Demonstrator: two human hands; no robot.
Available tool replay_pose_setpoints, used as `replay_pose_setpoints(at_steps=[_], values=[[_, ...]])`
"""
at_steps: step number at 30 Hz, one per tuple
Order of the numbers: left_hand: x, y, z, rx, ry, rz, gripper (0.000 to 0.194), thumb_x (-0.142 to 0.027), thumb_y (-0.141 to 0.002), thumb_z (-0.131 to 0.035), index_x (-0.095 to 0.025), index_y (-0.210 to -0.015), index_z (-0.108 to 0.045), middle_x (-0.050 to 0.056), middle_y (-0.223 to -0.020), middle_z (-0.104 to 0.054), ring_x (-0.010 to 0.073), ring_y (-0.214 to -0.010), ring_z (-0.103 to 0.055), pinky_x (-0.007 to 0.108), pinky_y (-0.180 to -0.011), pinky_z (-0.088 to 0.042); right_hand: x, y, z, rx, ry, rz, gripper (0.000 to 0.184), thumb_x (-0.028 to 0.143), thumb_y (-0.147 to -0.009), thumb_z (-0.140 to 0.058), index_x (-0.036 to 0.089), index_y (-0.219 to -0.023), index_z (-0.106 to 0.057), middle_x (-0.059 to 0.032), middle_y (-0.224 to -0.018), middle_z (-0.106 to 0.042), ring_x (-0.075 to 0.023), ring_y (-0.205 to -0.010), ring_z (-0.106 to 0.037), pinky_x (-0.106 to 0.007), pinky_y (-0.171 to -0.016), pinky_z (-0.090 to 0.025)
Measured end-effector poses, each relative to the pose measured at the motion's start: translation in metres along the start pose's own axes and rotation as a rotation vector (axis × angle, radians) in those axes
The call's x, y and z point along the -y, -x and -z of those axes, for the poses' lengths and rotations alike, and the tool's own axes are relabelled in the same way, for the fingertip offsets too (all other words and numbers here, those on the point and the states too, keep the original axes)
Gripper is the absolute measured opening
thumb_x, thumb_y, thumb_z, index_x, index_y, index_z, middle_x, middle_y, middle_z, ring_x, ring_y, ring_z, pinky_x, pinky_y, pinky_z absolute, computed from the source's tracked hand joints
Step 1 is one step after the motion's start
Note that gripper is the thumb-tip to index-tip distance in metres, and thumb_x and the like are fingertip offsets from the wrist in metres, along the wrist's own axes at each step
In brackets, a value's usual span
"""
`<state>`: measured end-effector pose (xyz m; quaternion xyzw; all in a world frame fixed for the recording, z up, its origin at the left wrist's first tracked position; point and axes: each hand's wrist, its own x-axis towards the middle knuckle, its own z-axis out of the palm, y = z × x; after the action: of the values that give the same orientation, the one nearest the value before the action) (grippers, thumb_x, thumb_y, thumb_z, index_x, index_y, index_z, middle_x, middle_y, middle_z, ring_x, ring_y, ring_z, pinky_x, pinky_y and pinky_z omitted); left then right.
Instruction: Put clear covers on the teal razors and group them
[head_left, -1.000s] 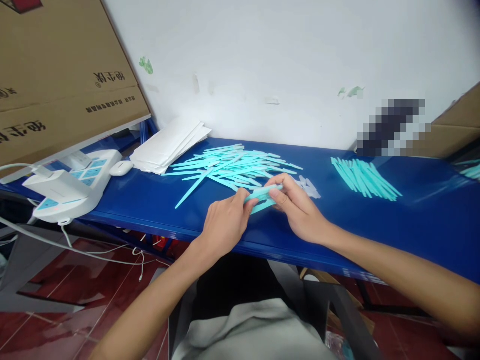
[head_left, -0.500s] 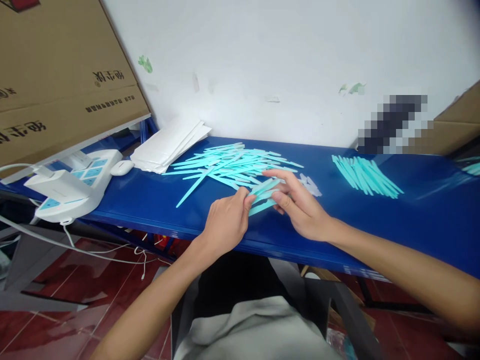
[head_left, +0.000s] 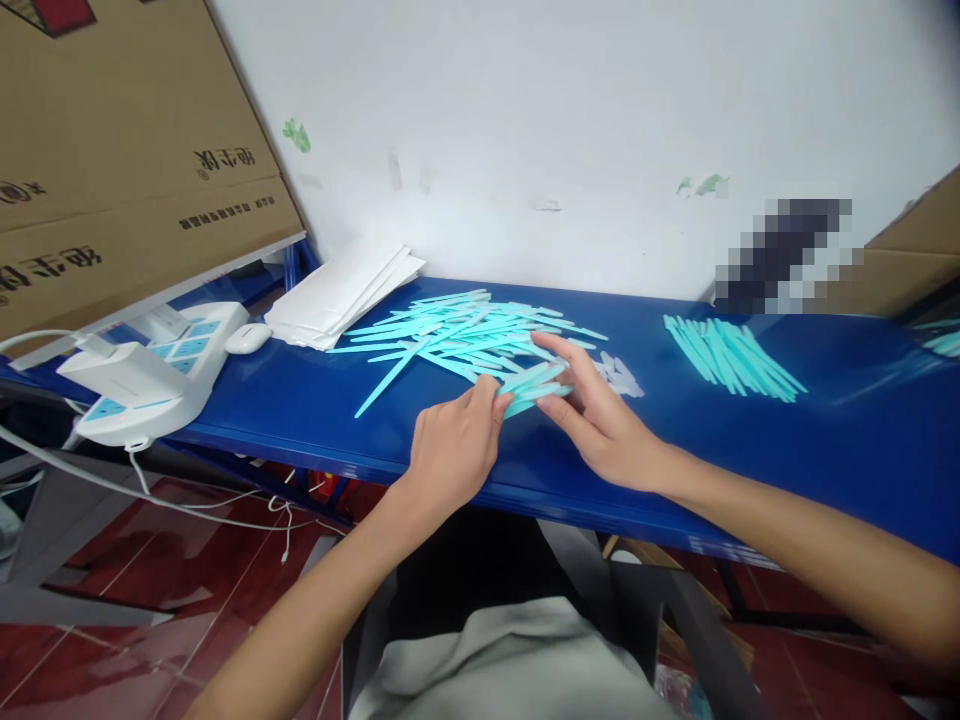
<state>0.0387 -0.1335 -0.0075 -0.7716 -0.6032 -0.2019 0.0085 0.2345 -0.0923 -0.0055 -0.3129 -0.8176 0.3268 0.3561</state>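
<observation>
Both of my hands meet at the front of the blue table around a small bundle of flat teal sticks. My left hand is closed on the near-left end, its thumb pressed along the sticks. My right hand curves round the other end, thumb below and fingers above, the index finger raised; its grip is looser. Just behind lies a loose heap of similar teal sticks, pointing many ways. Small pale translucent pieces lie beside my right hand.
A neater row of teal sticks lies to the right on the blue table. At left are white flat packets, a white earbud case, and a power strip with a charger. A large cardboard box leans behind.
My right hand has shifted slightly along the bundle, and the sticks' ends now sit closer together. My left hand keeps its hold. The view has moved a little.
</observation>
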Motion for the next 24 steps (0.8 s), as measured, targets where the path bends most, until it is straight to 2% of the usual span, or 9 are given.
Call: replay_pose_setpoints(at_steps=[2, 5, 9, 13, 17, 20, 22, 24], values=[[-0.0015, 0.0000, 0.0004, -0.002, -0.025, 0.011, 0.033, -0.039, -0.110, -0.019, -0.021, -0.100, -0.045, 0.002, -0.076, -0.064, 0.0218, -0.066, -0.063, 0.029, -0.053, -0.021, -0.0010, 0.0003, -0.0013, -0.007, 0.002, 0.006, 0.057, 0.040, -0.103, -0.045, 0.033, -0.156, -0.024, -0.0086, -0.108, -0.061, -0.0241, -0.087, -0.061, -0.041, -0.071, -0.056], [-0.0037, -0.0012, 0.0004, 0.000, -0.059, 0.040, 0.032, -0.039, -0.110, -0.021, -0.021, -0.100, -0.046, 0.004, -0.082, -0.067, 0.0232, -0.074, -0.066, 0.030, -0.054, -0.020, -0.0004, 0.0003, -0.0039, -0.032, 0.070, 0.028, 0.055, 0.036, -0.103, -0.045, 0.033, -0.155, -0.026, -0.0051, -0.092, -0.058, -0.0197, -0.068, -0.056, -0.036, -0.058, -0.050], [-0.0053, -0.0030, 0.0005, 0.045, -0.076, 0.082, 0.028, -0.038, -0.110, -0.024, -0.020, -0.104, -0.045, 0.006, -0.086, -0.069, 0.0245, -0.074, -0.067, 0.031, -0.054, -0.016, 0.0028, -0.0011, -0.0058, -0.051, 0.125, 0.041, 0.053, 0.033, -0.103, -0.044, 0.029, -0.153, -0.028, -0.0017, -0.080, -0.052, -0.0162, -0.056, -0.047, -0.033, -0.051, -0.043], [-0.0036, -0.0027, 0.0016, 0.061, -0.023, 0.041, 0.025, -0.035, -0.110, -0.025, -0.020, -0.105, -0.043, 0.005, -0.082, -0.067, 0.0236, -0.068, -0.065, 0.030, -0.054, -0.019, 0.0021, -0.0025, -0.0038, -0.058, 0.138, 0.031, 0.053, 0.035, -0.104, -0.043, 0.026, -0.154, -0.029, -0.0014, -0.078, -0.050, -0.0163, -0.056, -0.046, -0.033, -0.050, -0.040], [-0.0019, -0.0009, 0.0018, 0.025, 0.045, -0.043, 0.027, -0.035, -0.110, -0.022, -0.021, -0.101, -0.043, 0.004, -0.082, -0.066, 0.0206, -0.065, -0.063, 0.028, -0.055, -0.023, 0.0013, -0.0014, -0.0005, -0.057, 0.177, 0.051, 0.054, 0.041, -0.104, -0.042, 0.029, -0.155, -0.030, -0.0041, -0.085, -0.056, -0.0186, -0.062, -0.048, -0.036, -0.057, -0.044], [-0.0016, 0.0003, 0.0015, -0.008, 0.030, -0.056, 0.030, -0.036, -0.110, -0.020, -0.021, -0.101, -0.044, 0.003, -0.081, -0.066, 0.0213, -0.068, -0.065, 0.029, -0.055, -0.024, 0.0045, -0.0006, 0.0002, -0.039, 0.076, -0.011, 0.055, 0.046, -0.103, -0.044, 0.030, -0.155, -0.030, -0.0058, -0.091, -0.058, -0.0201, -0.069, -0.052, -0.037, -0.062, -0.047], [-0.0021, 0.0002, 0.0011, -0.010, -0.005, -0.041, 0.031, -0.038, -0.110, -0.020, -0.021, -0.102, -0.045, 0.004, -0.081, -0.067, 0.0224, -0.071, -0.066, 0.029, -0.054, -0.024, 0.0063, -0.0010, -0.0015, -0.032, -0.026, -0.056, 0.049, 0.048, -0.102, -0.046, 0.029, -0.147, -0.039, -0.0045, -0.091, -0.057, -0.0197, -0.075, -0.053, -0.035, -0.065, -0.047], [-0.0032, -0.0004, 0.0006, 0.017, -0.046, -0.027, 0.031, -0.039, -0.110, -0.021, -0.021, -0.102, -0.045, 0.005, -0.082, -0.069, 0.0234, -0.073, -0.068, 0.030, -0.054, -0.023, 0.0059, -0.0023, -0.0049, -0.063, -0.113, -0.095, 0.036, 0.050, -0.102, -0.048, 0.027, -0.129, -0.049, -0.0012, -0.085, -0.052, -0.0167, -0.071, -0.050, -0.031, -0.063, -0.044]])
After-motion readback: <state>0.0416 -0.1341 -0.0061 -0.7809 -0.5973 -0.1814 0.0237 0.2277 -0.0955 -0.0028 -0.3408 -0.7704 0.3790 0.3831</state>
